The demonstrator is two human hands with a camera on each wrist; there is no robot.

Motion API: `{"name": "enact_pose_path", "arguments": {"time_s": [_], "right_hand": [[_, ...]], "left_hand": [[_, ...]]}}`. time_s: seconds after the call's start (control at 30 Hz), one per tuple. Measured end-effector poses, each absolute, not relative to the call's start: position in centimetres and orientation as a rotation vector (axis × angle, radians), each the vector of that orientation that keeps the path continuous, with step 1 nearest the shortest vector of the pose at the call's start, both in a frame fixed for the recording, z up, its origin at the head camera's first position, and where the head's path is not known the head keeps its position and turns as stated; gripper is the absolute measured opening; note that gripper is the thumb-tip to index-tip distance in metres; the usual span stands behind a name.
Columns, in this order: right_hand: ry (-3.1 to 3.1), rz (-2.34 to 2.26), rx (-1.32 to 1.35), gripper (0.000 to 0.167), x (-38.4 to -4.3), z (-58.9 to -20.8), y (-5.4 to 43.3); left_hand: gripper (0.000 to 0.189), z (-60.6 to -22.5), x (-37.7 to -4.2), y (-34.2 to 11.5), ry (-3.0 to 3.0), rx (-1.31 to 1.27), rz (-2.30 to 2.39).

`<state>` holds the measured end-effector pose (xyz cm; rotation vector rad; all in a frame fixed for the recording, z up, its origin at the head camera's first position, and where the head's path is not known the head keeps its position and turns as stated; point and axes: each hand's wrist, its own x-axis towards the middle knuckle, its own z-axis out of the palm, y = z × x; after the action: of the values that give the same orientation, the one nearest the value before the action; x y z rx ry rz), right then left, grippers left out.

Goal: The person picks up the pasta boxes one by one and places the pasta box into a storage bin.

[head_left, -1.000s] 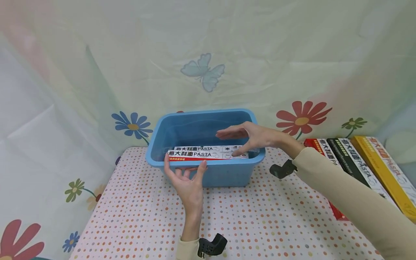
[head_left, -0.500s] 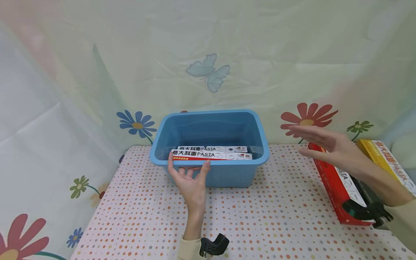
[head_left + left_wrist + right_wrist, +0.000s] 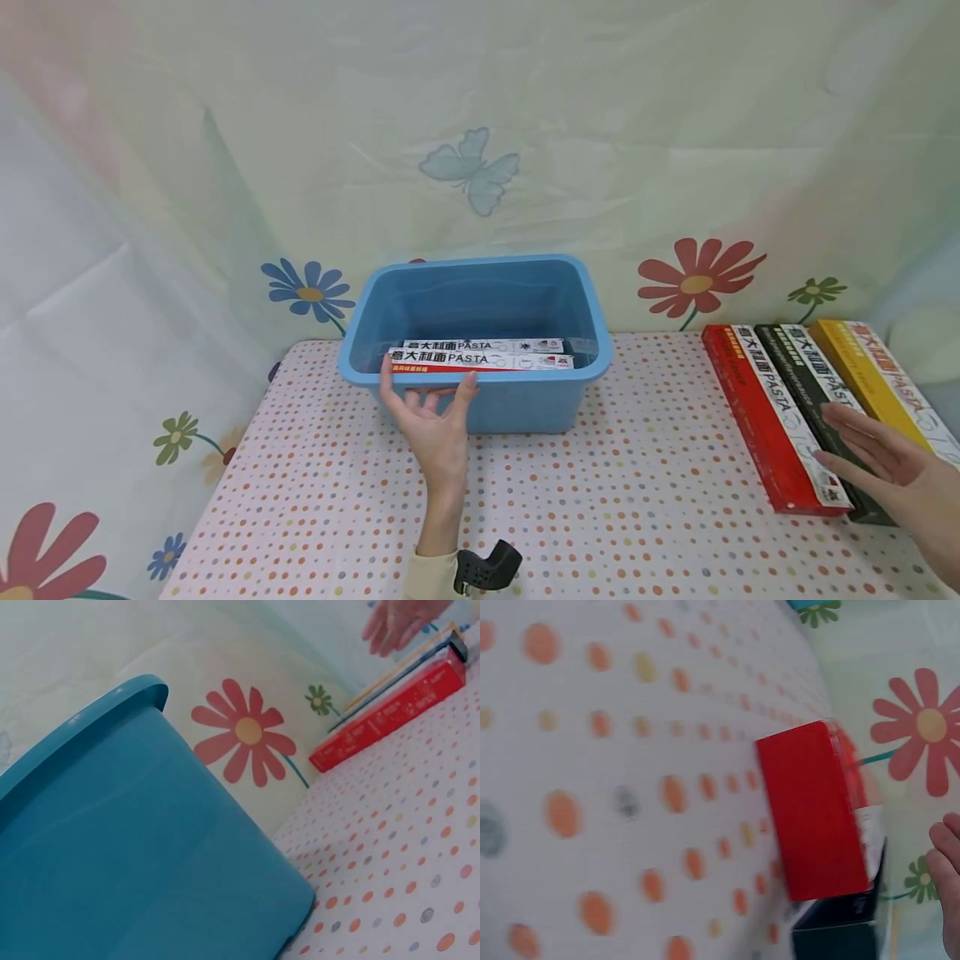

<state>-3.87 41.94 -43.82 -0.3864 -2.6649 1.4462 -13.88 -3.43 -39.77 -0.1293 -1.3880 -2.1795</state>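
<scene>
A blue plastic tub stands on the table, with two pasta boxes lying in it: a red and white one in front and another behind. My left hand grips the tub's front rim, its index fingertip hooked over the edge and other fingers under the lip. My right hand hovers over the near end of a black pasta box at the right, fingers apart and holding nothing. Left of that box lies a red pasta box, and a yellow pasta box lies on its right.
A dotted cloth covers the table. Behind the tub hangs a pale curtain printed with flowers and a butterfly. A black wrist camera sits on the left sleeve.
My right hand has left the tub and moved right, then down toward the near ends of the boxes. The left hand keeps its place on the rim.
</scene>
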Motion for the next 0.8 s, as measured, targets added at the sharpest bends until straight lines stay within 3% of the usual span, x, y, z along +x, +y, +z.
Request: {"name": "enact_pose_path", "arguments": {"time_s": [0.4,0.63,0.8], "right_hand": [[-2.697,1.351,-0.654,0.095,-4.5,-46.7,39.2],[-2.828,1.257,-0.988,0.115,-4.5,-46.4,37.8],[-2.831,1.273,-1.085,0.116,-4.5,-45.9,37.4]], "left_hand": [[0.107,-39.8,-13.6,-3.8,-1.385,-0.118,-2.174],[0.107,-39.8,-13.8,-3.5,-1.385,-0.148,-2.187],[0.108,-39.6,-13.8,-3.4,-1.382,-0.140,-2.187]]}}
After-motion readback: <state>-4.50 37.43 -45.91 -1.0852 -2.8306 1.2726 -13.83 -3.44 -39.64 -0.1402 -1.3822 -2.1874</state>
